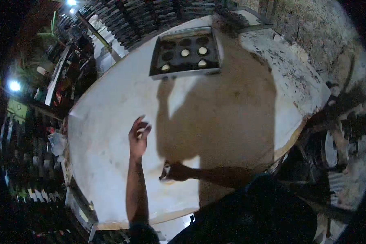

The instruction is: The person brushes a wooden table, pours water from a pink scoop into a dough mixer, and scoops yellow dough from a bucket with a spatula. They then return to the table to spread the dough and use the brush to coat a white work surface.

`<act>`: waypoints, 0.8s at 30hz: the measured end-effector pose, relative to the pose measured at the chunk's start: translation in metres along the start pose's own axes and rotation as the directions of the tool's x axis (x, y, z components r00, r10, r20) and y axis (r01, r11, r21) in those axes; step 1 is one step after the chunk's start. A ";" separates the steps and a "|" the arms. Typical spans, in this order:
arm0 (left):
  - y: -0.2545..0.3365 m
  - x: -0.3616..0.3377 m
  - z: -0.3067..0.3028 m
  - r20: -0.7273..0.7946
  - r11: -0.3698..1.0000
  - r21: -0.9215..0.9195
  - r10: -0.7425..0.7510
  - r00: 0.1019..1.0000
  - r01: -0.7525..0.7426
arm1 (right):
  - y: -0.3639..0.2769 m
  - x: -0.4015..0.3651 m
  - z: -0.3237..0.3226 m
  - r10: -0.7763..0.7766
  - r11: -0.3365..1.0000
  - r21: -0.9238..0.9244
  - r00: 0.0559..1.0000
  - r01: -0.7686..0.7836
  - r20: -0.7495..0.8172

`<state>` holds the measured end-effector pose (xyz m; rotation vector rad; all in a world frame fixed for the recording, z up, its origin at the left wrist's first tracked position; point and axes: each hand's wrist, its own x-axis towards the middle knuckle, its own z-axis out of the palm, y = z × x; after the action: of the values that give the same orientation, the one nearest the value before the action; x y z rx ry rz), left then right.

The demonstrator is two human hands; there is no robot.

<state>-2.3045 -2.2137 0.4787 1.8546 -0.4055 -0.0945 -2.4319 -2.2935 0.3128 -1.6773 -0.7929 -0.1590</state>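
Observation:
My left hand (139, 137) is raised over the left half of the pale table (105, 146), its fingers curled around a small white piece of dough (141, 131). Lower and to the right, my right hand (179, 171) is low over the tabletop, with its fingers closed about another whitish bit of dough (166, 172), mostly hidden and in shadow. At the far side of the table sits a dark rectangular baking tray (153, 61) with round dark hollows. Several pale dough balls (185, 53) rest in it, apart from both hands.
My shadow covers much of the table's right half. Dark flecks are scattered over a pale surface (288, 67) at the far right, beside a rough wall (309, 24). A clear plastic bag (57, 143) hangs by the left edge. Bright lamps (14, 86) shine on the left.

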 end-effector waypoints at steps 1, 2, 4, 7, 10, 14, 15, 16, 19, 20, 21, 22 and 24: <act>0.003 0.041 0.031 0.121 0.984 -0.103 -0.130 0.984 0.142 | 0.030 -0.017 -0.033 0.297 0.935 -0.220 0.953 -0.278 0.062; 0.004 0.075 0.066 0.194 0.928 -0.174 -0.296 0.935 0.330 | 0.035 -0.031 -0.074 0.345 0.925 -0.170 0.939 -0.338 0.009; -0.032 0.150 0.126 0.295 0.784 -0.200 -0.524 0.799 0.588 | 0.023 -0.055 -0.166 0.234 0.960 0.202 0.951 -0.193 -0.201; -0.060 0.223 0.200 0.107 0.764 -0.342 -0.546 0.831 0.547 | -0.021 -0.068 -0.257 0.446 0.895 0.137 0.865 -0.425 -0.230; -0.155 0.279 0.235 0.108 0.784 -0.458 -0.417 0.902 0.418 | 0.003 -0.105 -0.268 0.298 0.932 -0.074 0.864 -0.356 -0.406; -0.137 0.264 0.271 -0.124 0.724 -0.590 -0.518 0.846 0.358 | 0.003 -0.112 -0.258 0.301 0.953 0.196 0.781 -0.230 -0.548; -0.128 0.253 0.274 -0.180 0.753 -0.520 -0.559 0.809 0.405 | 0.003 -0.108 -0.257 0.296 0.954 0.202 0.778 -0.220 -0.555; -0.107 0.231 0.279 -0.194 0.781 -0.325 -0.607 0.771 0.533 | 0.002 -0.104 -0.255 0.667 0.619 0.737 0.677 -0.272 -0.310; -0.063 0.187 0.299 -0.165 0.710 0.005 -0.694 0.701 0.704 | -0.005 -0.098 -0.239 0.693 0.582 0.723 0.692 -0.374 -0.200; -0.055 0.181 0.303 -0.090 0.694 0.025 -0.716 0.693 0.720 | -0.006 -0.098 -0.228 0.694 0.443 0.855 0.707 -0.270 -0.136; -0.046 0.175 0.309 -0.096 0.690 0.031 -0.718 0.689 0.723 | -0.006 -0.099 -0.216 0.692 0.265 0.951 0.718 -0.161 -0.071; -0.038 0.168 0.315 -0.012 0.743 0.024 -0.669 0.743 0.669 | -0.006 -0.101 -0.203 0.687 0.075 0.995 0.726 -0.064 -0.006; -0.031 0.161 0.338 0.085 0.793 -0.005 -0.607 0.790 0.609 | 0.002 -0.108 -0.178 0.637 0.395 0.894 0.765 -0.213 -0.099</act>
<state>-2.2361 -2.5644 0.3634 1.8894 0.1630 -0.6154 -2.4576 -2.5003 0.3053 -0.7576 0.0270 0.2233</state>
